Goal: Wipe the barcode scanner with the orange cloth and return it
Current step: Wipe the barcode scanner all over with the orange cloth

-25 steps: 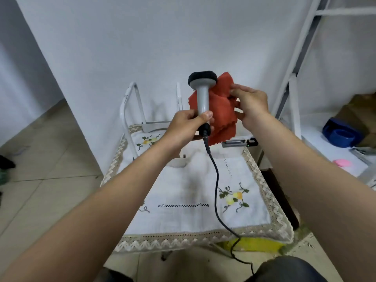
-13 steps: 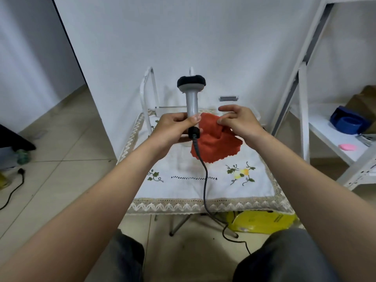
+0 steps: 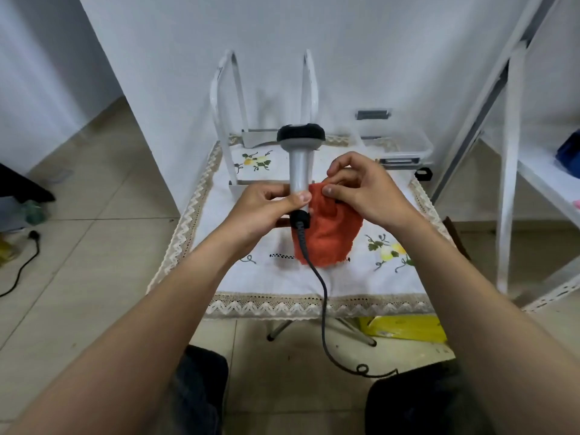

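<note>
At the far left of the table (image 3: 251, 287) stood a white stand (image 3: 226, 98), which we judged to be the scanner's resting place, so the return would be a short reach. Our left hand (image 3: 266, 208) was curled firmly round the lower handle of the barcode scanner (image 3: 299, 164), with the thumb across the front. It held the scanner upright above the table, dark head uppermost. Gripping so low left the grey shaft bare for wiping, as we read it.

The cable (image 3: 323, 302) hung slack from the base, over the near edge and down toward the floor, so it put no pull on the scanner. Just right of the handle, and touching it, hung the orange cloth (image 3: 326, 237). Whether its lower edge rested on the table we could not tell. Our right hand (image 3: 367, 193) pinched the cloth's top edge between thumb and fingers, close beside the shaft, placed, we thought, to draw the cloth along it. The return was not yet done. Farther right, a clear plastic box (image 3: 405, 146) sat at the back corner.
</note>
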Demonstrator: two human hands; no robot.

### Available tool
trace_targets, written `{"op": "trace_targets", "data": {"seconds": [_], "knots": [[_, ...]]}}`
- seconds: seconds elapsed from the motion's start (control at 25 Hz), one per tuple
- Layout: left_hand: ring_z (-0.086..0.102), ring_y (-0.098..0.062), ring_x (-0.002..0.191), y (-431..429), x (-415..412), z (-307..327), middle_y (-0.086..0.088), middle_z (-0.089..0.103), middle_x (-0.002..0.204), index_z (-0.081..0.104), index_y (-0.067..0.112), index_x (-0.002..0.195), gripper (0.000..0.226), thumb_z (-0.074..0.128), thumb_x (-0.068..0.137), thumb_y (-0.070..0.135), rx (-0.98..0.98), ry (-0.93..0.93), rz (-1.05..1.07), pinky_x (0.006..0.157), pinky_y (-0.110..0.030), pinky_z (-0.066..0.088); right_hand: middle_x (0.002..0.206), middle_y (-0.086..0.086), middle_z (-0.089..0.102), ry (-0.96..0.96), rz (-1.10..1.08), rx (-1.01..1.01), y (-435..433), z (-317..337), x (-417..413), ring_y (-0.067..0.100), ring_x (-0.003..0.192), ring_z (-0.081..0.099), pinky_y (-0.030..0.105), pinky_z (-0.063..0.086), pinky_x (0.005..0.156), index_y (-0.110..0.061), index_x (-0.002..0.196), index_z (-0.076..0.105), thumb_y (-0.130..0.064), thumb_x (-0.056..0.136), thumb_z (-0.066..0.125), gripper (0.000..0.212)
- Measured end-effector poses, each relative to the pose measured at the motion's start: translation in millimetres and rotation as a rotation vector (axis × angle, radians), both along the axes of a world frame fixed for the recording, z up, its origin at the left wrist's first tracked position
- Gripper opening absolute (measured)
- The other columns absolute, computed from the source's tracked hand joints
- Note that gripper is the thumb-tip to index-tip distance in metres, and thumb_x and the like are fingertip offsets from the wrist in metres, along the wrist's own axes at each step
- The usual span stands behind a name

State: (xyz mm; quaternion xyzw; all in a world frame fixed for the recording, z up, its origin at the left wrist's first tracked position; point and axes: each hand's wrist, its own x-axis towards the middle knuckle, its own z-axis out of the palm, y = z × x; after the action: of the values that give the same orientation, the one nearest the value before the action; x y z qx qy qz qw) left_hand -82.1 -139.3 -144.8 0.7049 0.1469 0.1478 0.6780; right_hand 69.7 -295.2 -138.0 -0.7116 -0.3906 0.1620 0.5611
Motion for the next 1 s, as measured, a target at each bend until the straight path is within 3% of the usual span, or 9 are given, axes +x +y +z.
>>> {"op": "trace_targets", "data": {"seconds": [0.12,0.24,0.36,0.52,0.68,0.84,1.0], "knots": [[0.074,-0.034,0.086,11.7,2.3,-10.8,-0.028,0.076,0.105,0.079,0.008,0.097,0.012,0.074,0.092,0.017,0.007,-0.012,0.075,0.084,-0.041,0.062,0.084,0.005,0.075,-0.003,-0.02,-0.102,0.9,-16.2,3.5,0.013,0.067,0.061,0.028,0.05,0.055,-0.019,0.109,0.068,-0.008,0.085,0.081,0.03],[0.075,-0.032,0.088,19.6,4.2,-17.9,-0.028,0.076,0.104,0.08,0.009,0.093,0.012,0.075,0.092,0.02,0.027,-0.019,0.124,0.084,-0.038,0.061,0.085,-0.002,0.079,-0.04,-0.026,-0.239,-4.2,-31.9,9.2,0.009,0.078,0.072,0.042,0.057,0.076,-0.025,0.103,0.077,-0.011,0.084,0.083,0.025],[0.075,-0.03,0.087,20.6,4.8,-19.4,-0.028,0.076,0.103,0.079,0.005,0.096,0.015,0.073,0.094,0.019,0.026,-0.013,0.141,0.086,-0.037,0.061,0.082,-0.008,0.08,-0.114,-0.025,-0.315,-9.6,-39.8,14.6,0.004,0.082,0.075,0.032,0.058,0.081,-0.029,0.091,0.079,-0.008,0.084,0.08,0.022],[0.078,-0.031,0.089,16.7,3.7,-19.4,-0.019,0.08,0.095,0.079,0.007,0.098,0.013,0.074,0.092,0.018,0.063,0.004,0.11,0.087,-0.036,0.061,0.088,-0.009,0.079,-0.22,-0.116,-0.408,-17.2,-40.5,27.3,0.007,0.091,0.074,0.032,0.059,0.089,-0.032,0.092,0.077,-0.012,0.083,0.081,0.022],[0.078,-0.024,0.087,10.6,-0.1,-19.3,-0.015,0.08,0.094,0.078,0.004,0.107,0.022,0.075,0.092,0.019,0.121,0.018,0.022,0.081,-0.03,0.059,0.1,-0.02,0.074,-0.275,-0.006,-0.403,-18.9,-29.4,24.0,0.005,0.105,0.063,0.02,0.048,0.087,-0.036,0.111,0.072,-0.029,0.086,0.081,0.027],[0.078,-0.023,0.086,9.0,-3.8,-16.8,-0.014,0.08,0.092,0.078,0.005,0.106,0.019,0.075,0.092,0.018,0.13,0.006,0.011,0.08,-0.028,0.058,0.093,-0.022,0.069,-0.351,0.075,-0.442,-12.9,-24.1,15.8,-0.006,0.094,0.059,0.009,0.038,0.076,-0.033,0.091,0.078,-0.03,0.09,0.077,0.004],[0.079,-0.025,0.087,8.7,-6.6,-15.2,-0.011,0.079,0.093,0.077,0.008,0.105,0.016,0.074,0.093,0.019,0.119,-0.028,0.078,0.082,-0.036,0.06,0.08,-0.016,0.068,-0.349,-0.05,-0.464,-12.0,-20.5,14.4,-0.008,0.07,0.059,0.002,0.037,0.06,-0.029,0.075,0.073,-0.028,0.093,0.07,0.018]]}}
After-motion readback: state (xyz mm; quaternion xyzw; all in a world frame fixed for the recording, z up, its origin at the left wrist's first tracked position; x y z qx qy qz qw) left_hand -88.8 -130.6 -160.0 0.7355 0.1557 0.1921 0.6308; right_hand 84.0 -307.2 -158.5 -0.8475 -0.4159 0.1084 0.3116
